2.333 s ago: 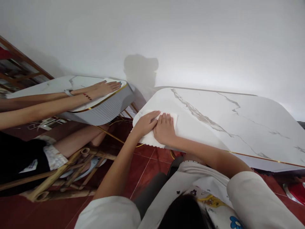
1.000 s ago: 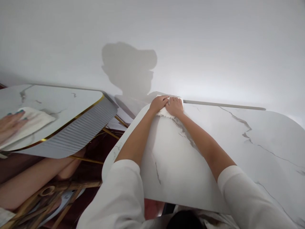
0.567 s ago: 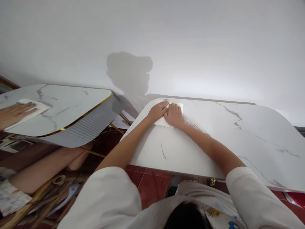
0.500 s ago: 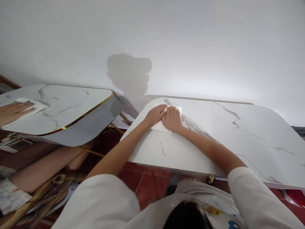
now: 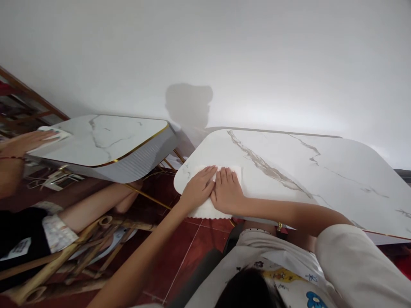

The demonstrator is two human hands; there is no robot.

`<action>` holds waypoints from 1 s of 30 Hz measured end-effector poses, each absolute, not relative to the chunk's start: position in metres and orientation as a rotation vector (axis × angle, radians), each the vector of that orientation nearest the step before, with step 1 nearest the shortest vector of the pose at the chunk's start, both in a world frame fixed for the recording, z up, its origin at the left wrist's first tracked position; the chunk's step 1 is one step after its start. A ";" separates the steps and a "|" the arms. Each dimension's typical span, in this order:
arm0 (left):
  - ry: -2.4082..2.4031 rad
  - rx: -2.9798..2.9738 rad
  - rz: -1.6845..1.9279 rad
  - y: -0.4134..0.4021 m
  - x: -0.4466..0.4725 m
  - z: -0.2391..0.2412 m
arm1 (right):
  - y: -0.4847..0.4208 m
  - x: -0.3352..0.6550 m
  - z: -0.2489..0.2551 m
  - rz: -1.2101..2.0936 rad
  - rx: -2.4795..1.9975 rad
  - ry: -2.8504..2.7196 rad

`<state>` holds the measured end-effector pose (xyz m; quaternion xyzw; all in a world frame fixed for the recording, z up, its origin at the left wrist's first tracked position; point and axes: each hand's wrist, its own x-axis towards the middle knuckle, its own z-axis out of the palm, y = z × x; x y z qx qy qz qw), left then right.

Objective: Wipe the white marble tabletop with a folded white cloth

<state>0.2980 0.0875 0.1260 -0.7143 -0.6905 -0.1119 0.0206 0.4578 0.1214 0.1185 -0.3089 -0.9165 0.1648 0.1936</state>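
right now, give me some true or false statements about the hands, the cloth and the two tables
1. The left hand and right hand both lie flat, fingers stretched out, on the white cloth. True.
2. The white cloth lies at the far edge of the marble table, against the wall. False: it lies at the near left corner.
3. Another person's hand rests on a second cloth on the second table to the left. True.
4. The floor is green carpet. False: it is dark red tile.
5. The second table has a gold trim line along its edge. True.
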 end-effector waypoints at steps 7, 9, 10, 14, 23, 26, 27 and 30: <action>-2.141 -2.212 -0.328 0.101 0.345 0.121 | 0.133 0.496 0.110 0.498 -0.927 -2.614; -2.154 -2.232 -0.328 0.115 0.349 0.123 | 0.145 0.497 0.110 0.520 -0.981 -2.620; -2.160 -2.243 -0.331 0.124 0.349 0.124 | 0.154 0.496 0.110 0.531 -1.006 -2.624; -2.201 -2.248 -0.392 0.167 0.340 0.125 | 0.200 0.483 0.113 0.608 -1.076 -2.652; -2.202 -2.227 -0.707 0.285 0.296 0.117 | 0.315 0.436 0.102 0.613 -1.165 -2.463; -2.226 -2.238 -0.688 0.318 0.283 0.117 | 0.345 0.423 0.097 0.546 -1.152 -2.412; -2.222 -2.247 -0.688 0.328 0.279 0.117 | 0.355 0.420 0.096 0.538 -1.150 -2.405; -2.183 -2.286 -0.719 0.357 0.270 0.115 | 0.381 0.411 0.094 0.532 -1.174 -2.366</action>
